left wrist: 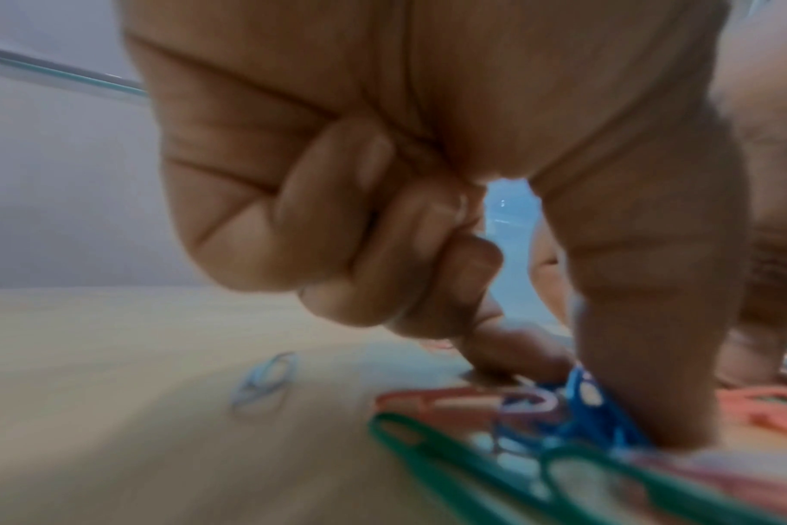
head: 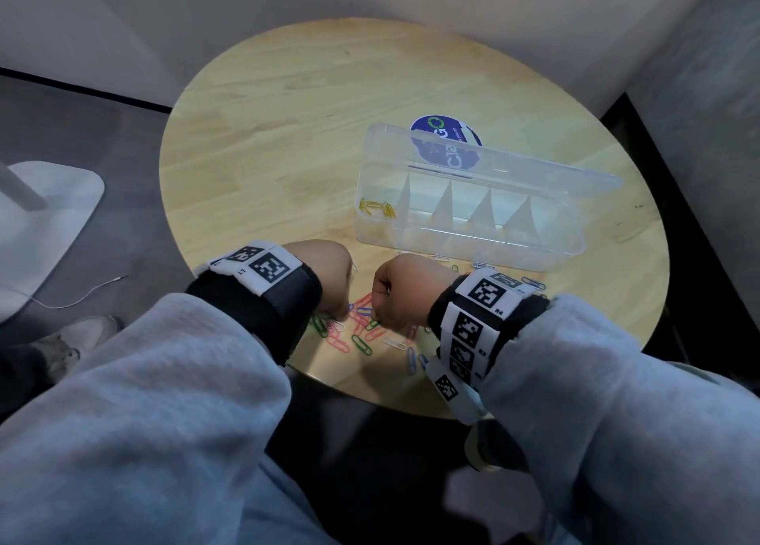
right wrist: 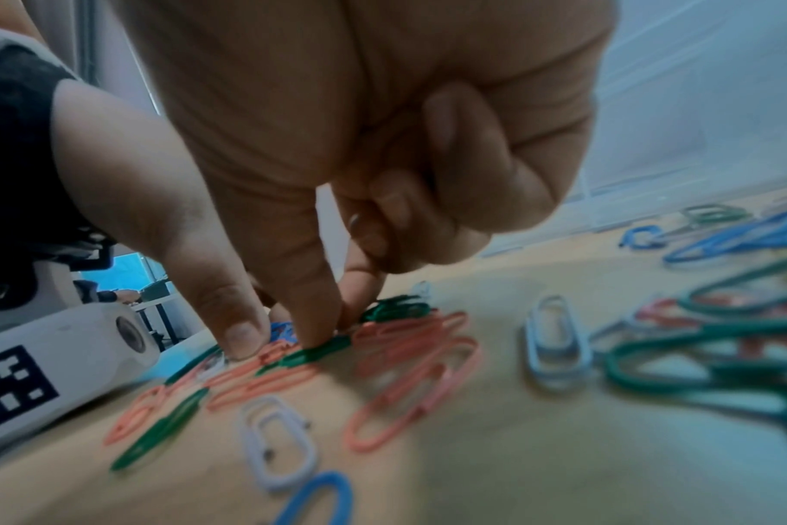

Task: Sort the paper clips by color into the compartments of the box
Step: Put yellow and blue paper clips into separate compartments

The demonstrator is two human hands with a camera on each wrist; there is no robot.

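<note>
Hands [head: 329, 275] pinch clips [head: 362, 330] near table edge [head: 329, 382].

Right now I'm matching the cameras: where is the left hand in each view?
Head: left hand lower centre, over the clips.
Left wrist: it fills the upper middle.
Right wrist: it enters from the left.
Shared landmark: blue clip at its fingertips.

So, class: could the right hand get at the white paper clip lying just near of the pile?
Probably yes. The white paper clip lies bare on the table close beside the right hand, nothing covering it; that hand is busy at a green clip.
</note>
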